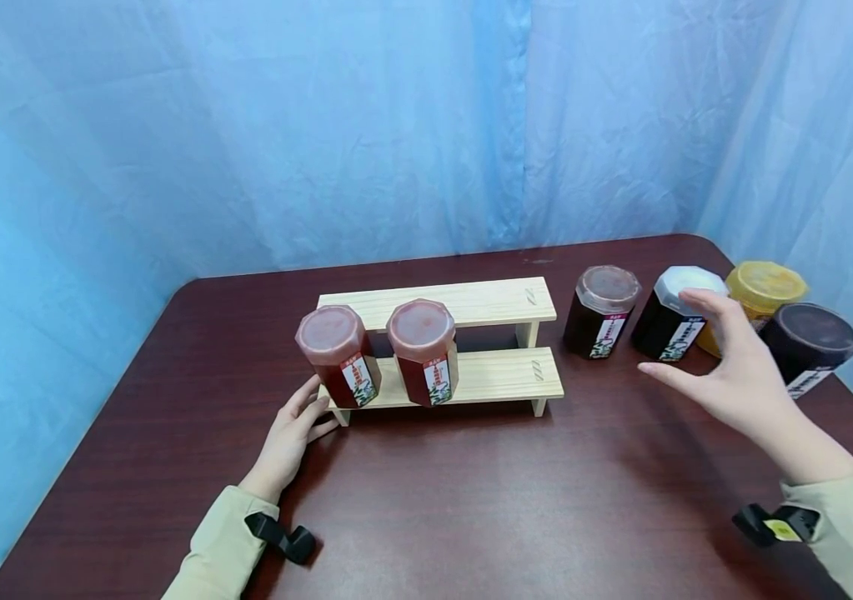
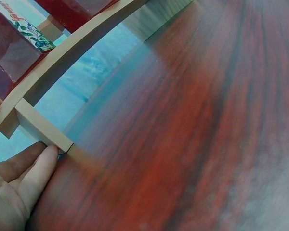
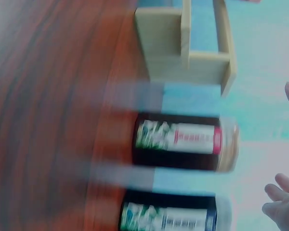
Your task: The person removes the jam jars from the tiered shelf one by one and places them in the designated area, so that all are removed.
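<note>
My left hand rests at the left end of a small two-tier wooden shelf. In the left wrist view, its fingers touch the shelf's leg and board end. Two hexagonal jars of red-brown contents, a left jar and a right jar, stand side by side on the lower tier. My right hand is held in the air, thumb and fingers spread wide with nothing between them. It overlaps the dark, white-lidded jar in the head view. Beside that stands a dark jar with a clear lid.
Farther right are a yellow-lidded jar and a dark-lidded jar, both partly covered by my right hand. The shelf's upper tier is bare wood. Blue curtains hang around the dark wooden table.
</note>
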